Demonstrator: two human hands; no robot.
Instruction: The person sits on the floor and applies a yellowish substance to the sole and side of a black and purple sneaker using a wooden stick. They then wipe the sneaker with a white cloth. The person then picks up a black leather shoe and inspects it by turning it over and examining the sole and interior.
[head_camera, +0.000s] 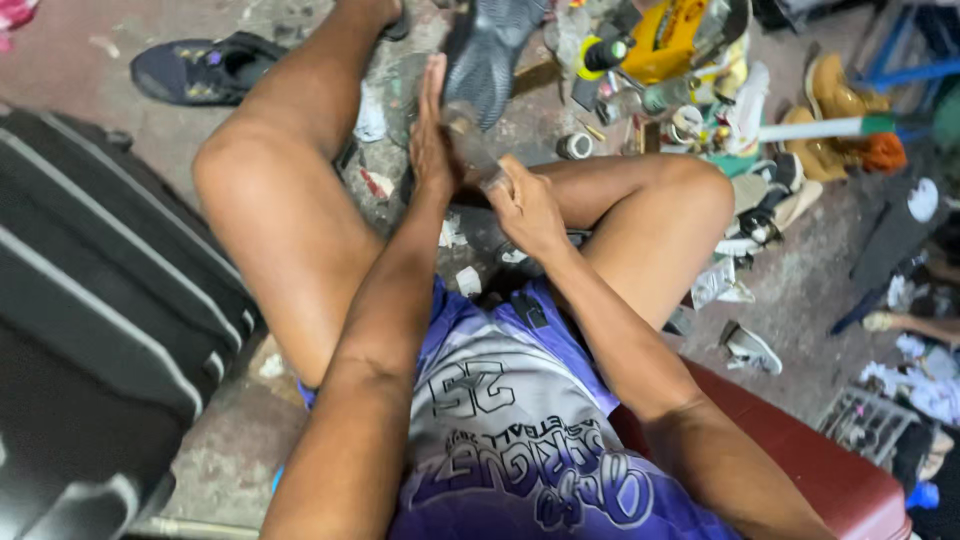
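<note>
Purple-and-grey jersey (520, 440) fills the bottom of the view, with both forearms running up from it between bare knees. Left hand (432, 130) is flat and open, fingers straight and pointing away from the camera, palm pressed against the side of a dark shoe (490, 50). Right hand (528, 208) is curled shut around a small blurred tool or bottle (470, 140) — probably a clear-bodied applicator, too smeared to say which. Its long axis runs diagonally from the right hand up and left toward the shoe's sole. The shoe sits at top centre, long axis roughly vertical in frame, its near end touching the left palm. Packages and labels: a yellow container (680, 35) with dark print lies tilted at top right, a green-capped black tube (605, 52) just beside it, a small round tin (574, 146) below that, and white bottles and cups clustered near — print unreadable. Black suitcase (90, 300) with grey ribs lies along the left edge, a dark sneaker (205, 68) at top left, tan boots (835, 120) at right, and a red seat (830, 470) at bottom right.
</note>
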